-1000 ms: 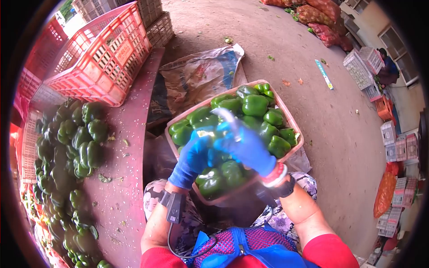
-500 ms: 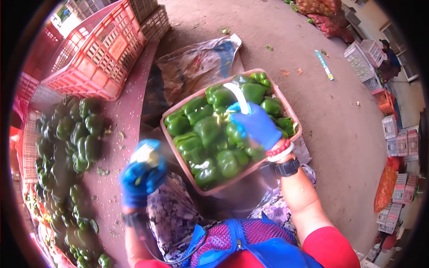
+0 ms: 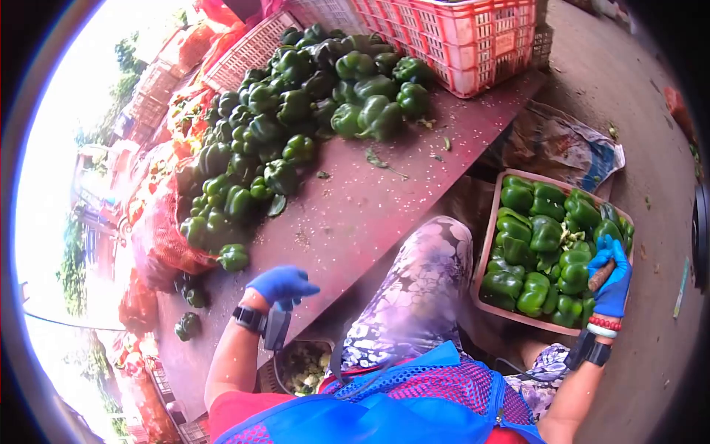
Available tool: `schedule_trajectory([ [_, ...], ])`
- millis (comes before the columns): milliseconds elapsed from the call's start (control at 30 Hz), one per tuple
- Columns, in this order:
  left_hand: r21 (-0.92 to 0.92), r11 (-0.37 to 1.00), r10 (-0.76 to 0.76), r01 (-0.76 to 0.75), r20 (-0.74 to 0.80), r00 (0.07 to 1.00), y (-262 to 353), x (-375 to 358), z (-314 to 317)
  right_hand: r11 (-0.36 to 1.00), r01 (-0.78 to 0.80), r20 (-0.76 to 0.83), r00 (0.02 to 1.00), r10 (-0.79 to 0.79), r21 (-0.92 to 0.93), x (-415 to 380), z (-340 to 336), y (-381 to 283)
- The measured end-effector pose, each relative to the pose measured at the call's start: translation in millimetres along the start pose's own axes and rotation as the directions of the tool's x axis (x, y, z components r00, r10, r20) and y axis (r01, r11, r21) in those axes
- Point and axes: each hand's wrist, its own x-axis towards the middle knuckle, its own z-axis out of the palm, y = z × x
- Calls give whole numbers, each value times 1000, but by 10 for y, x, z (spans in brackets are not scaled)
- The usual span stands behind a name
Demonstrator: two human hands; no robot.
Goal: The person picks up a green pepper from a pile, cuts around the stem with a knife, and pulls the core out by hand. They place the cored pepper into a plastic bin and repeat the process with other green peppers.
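Left hand (image 3: 281, 286), blue-gloved: fingers partly curled, palm hidden, contents cannot be told; above the table (image 3: 362, 214), near a heap of green peppers (image 3: 262, 122). Right hand (image 3: 615, 285), blue-gloved: closed around a brown handle (image 3: 601, 276), over the right side of a shallow crate (image 3: 488, 244) filled with green peppers.

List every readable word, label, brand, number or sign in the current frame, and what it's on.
Nothing legible.
Red crate: side panel, any lettering too small and blurred to read.
Sack on the floor: blue areas, no letters I can make out.
Pale strip on the ground: too small to read.
Black device on the left wrist: no readable marking.
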Motion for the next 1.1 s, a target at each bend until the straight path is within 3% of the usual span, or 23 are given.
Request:
schedule_trajectory([
  [67,-127,987,53,-100,-330,942,9,273,-372,973,-54,12,999,53,227,113,-114,-33],
  [100,-67,984,90,-163,-602,793,-109,625,-565,938,-75,18,997,74,337,149,-135,-24],
  [133,9,979,126,-204,-812,569,-259,1012,-769,935,-69,25,998,64,349,142,-87,16],
  [200,92,984,123,-154,-971,206,-361,1490,-1191,927,-53,31,999,45,371,27,132,151],
  [233,41,978,90,-204,-967,237,-430,1698,-1378,981,-15,75,997,1,195,-27,207,205],
  [300,-97,954,11,-284,-935,353,-340,1850,-1569,983,-51,98,995,34,177,5,215,283],
  [400,-176,828,2,-533,-949,316,-412,2255,-1649,978,-101,87,993,86,184,40,394,406],
  [433,-110,859,11,-499,-973,232,-103,1917,-1519,976,-113,79,992,99,188,60,445,455],
  [500,-377,545,-25,-749,-900,435,-70,1973,-1469,982,-90,43,996,84,166,84,589,574],
  [533,-503,338,-11,-796,-847,531,-56,1992,-1430,991,-56,35,998,52,118,69,701,638],
  [567,-597,19,-1,-802,-802,597,234,1704,-1288,998,-40,97,995,35,52,71,756,697],
  [600,-639,-200,131,-743,-769,626,338,1616,-1194,1000,-20,157,987,21,-11,72,792,780],
  [667,-808,-431,368,-401,-564,739,969,953,-965,943,105,133,989,-66,-314,-40,1026,1004],
  [767,-825,-139,614,-548,-506,605,1683,830,-493,787,237,268,959,-94,-570,-333,1587,1225],
  [800,-941,-225,724,-254,-335,602,1960,784,-384,643,330,318,938,-139,-691,-399,1682,1263],
  [833,-970,-234,805,73,-151,574,2239,736,-273,250,515,479,856,-193,-820,-368,1639,1297],
  [867,-981,-147,812,-127,-193,550,2473,764,-67,253,653,578,753,-314,-714,-385,1678,1365],
  [900,-944,-63,818,-324,-235,525,2706,787,141,94,750,650,623,-437,-655,-324,1604,1423],
  [1000,-999,-35,898,22,-22,439,3259,728,553,-37,623,574,694,-434,-781,-423,1538,1276],
  [1033,-949,-38,901,-313,-168,400,3383,835,734,-183,671,667,590,-455,-719,-349,1425,1255],
  [1100,-998,-69,889,12,-56,454,3609,796,913,-209,591,614,650,-448,-779,-379,1329,1177],
])
